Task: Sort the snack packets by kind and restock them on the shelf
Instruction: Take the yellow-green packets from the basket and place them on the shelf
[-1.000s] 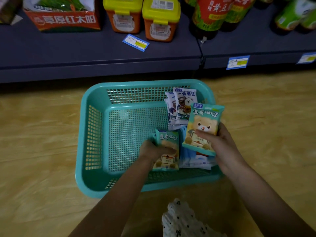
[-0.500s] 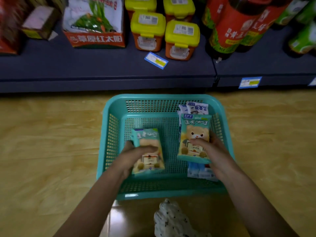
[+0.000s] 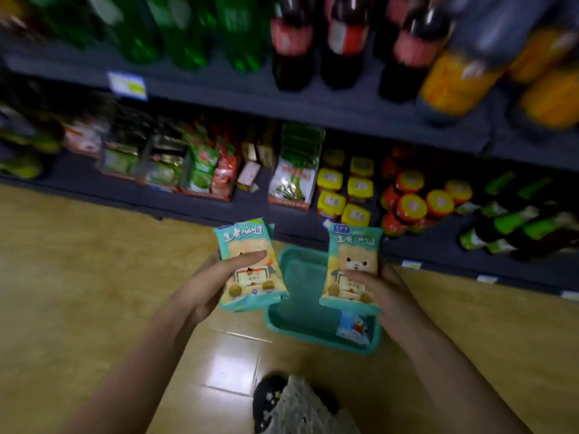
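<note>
My left hand grips a teal bear-print snack packet, raised above the floor to the left of the basket. My right hand grips a matching teal bear packet held over the teal plastic basket. At least one blue-and-white packet lies in the basket's near right corner; the rest of its inside is hidden behind the held packets. The dark shelves stand beyond, blurred.
The bottom shelf carries snack boxes, a white-and-green bag, yellow-lidded tubs, orange-capped jars and green bottles. Above stand green, cola and orange drink bottles. Tan floor surrounds the basket; a patterned cloth lies near.
Both hands have lifted their bear packets up out of the basket. The view has tilted upward, so more shelves show and the basket looks smaller.
</note>
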The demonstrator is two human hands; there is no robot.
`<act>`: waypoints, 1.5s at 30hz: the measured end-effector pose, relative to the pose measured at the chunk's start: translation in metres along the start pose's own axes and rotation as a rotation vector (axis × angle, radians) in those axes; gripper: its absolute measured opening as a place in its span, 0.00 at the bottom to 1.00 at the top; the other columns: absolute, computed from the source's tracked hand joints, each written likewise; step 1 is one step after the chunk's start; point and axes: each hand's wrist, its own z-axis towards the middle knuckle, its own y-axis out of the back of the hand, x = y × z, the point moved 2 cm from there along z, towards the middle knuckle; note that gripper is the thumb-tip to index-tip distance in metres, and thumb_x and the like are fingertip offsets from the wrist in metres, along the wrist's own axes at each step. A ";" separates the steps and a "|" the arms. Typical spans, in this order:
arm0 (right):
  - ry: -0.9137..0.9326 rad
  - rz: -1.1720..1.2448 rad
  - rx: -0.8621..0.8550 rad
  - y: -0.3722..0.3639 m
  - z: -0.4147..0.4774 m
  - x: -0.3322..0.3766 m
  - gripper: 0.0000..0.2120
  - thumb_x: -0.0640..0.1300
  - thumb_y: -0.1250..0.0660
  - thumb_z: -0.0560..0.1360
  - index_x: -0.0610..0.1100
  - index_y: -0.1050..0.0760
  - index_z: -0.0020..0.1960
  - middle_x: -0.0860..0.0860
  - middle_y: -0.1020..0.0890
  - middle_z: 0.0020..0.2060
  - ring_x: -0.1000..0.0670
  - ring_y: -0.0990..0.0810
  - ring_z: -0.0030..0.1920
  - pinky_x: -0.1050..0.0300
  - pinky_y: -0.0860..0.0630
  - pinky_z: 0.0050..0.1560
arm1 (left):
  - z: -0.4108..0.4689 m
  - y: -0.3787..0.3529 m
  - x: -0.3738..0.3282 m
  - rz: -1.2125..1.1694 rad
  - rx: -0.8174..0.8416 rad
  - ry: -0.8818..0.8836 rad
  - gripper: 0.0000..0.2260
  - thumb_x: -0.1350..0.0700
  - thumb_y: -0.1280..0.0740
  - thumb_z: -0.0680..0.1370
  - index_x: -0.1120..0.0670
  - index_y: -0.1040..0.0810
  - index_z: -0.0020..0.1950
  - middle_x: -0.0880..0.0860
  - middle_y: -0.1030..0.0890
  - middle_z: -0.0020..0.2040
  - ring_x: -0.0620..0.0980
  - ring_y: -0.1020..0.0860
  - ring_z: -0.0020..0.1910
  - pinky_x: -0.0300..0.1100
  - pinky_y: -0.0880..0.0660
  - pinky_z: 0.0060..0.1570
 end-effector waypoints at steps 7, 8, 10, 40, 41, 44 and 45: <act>0.152 0.052 0.122 -0.031 -0.164 0.193 0.19 0.33 0.32 0.70 0.44 0.26 0.59 0.44 0.17 0.50 0.41 0.18 0.48 0.46 0.22 0.50 | -0.190 -0.016 -0.176 0.015 -0.042 -0.087 0.17 0.59 0.28 0.69 0.58 0.23 0.57 0.53 0.14 0.40 0.48 0.16 0.35 0.38 0.21 0.33; 0.175 0.055 0.144 -0.035 -0.180 0.215 0.19 0.33 0.32 0.70 0.44 0.26 0.60 0.44 0.17 0.50 0.41 0.18 0.47 0.47 0.22 0.49 | -0.211 -0.016 -0.194 0.010 -0.045 -0.115 0.16 0.59 0.28 0.70 0.57 0.23 0.56 0.53 0.14 0.41 0.48 0.16 0.35 0.38 0.20 0.34; 0.226 0.047 0.170 -0.043 -0.211 0.256 0.17 0.34 0.33 0.72 0.45 0.26 0.60 0.47 0.17 0.49 0.44 0.18 0.47 0.48 0.22 0.45 | -0.242 -0.015 -0.227 0.024 -0.045 -0.164 0.09 0.58 0.30 0.72 0.56 0.21 0.51 0.53 0.14 0.40 0.48 0.16 0.35 0.39 0.19 0.37; 0.586 0.044 0.104 -0.266 -0.219 0.597 0.02 0.36 0.35 0.74 0.38 0.23 0.43 0.47 0.16 0.27 0.51 0.17 0.27 0.60 0.21 0.27 | -0.229 0.116 -0.633 0.010 0.154 -0.489 0.09 0.53 0.36 0.77 0.58 0.23 0.43 0.53 0.17 0.29 0.48 0.19 0.25 0.38 0.21 0.26; 0.585 0.044 0.092 -0.269 -0.207 0.609 0.02 0.36 0.35 0.74 0.38 0.24 0.44 0.47 0.17 0.26 0.52 0.17 0.26 0.60 0.21 0.27 | -0.215 0.113 -0.646 0.026 0.145 -0.494 0.09 0.53 0.36 0.77 0.57 0.23 0.42 0.53 0.17 0.29 0.48 0.19 0.25 0.38 0.21 0.27; 0.604 0.052 0.047 -0.274 -0.165 0.645 0.08 0.36 0.33 0.73 0.36 0.24 0.51 0.48 0.17 0.26 0.52 0.17 0.26 0.60 0.20 0.28 | -0.184 0.100 -0.680 0.066 0.141 -0.494 0.09 0.53 0.35 0.77 0.57 0.23 0.42 0.53 0.17 0.29 0.48 0.19 0.25 0.40 0.21 0.27; 0.606 0.045 0.032 -0.276 -0.150 0.656 0.10 0.36 0.33 0.73 0.36 0.25 0.54 0.48 0.17 0.26 0.52 0.17 0.27 0.60 0.20 0.28 | -0.173 0.096 -0.692 0.084 0.129 -0.504 0.09 0.53 0.34 0.77 0.57 0.23 0.41 0.53 0.17 0.28 0.48 0.19 0.25 0.40 0.21 0.26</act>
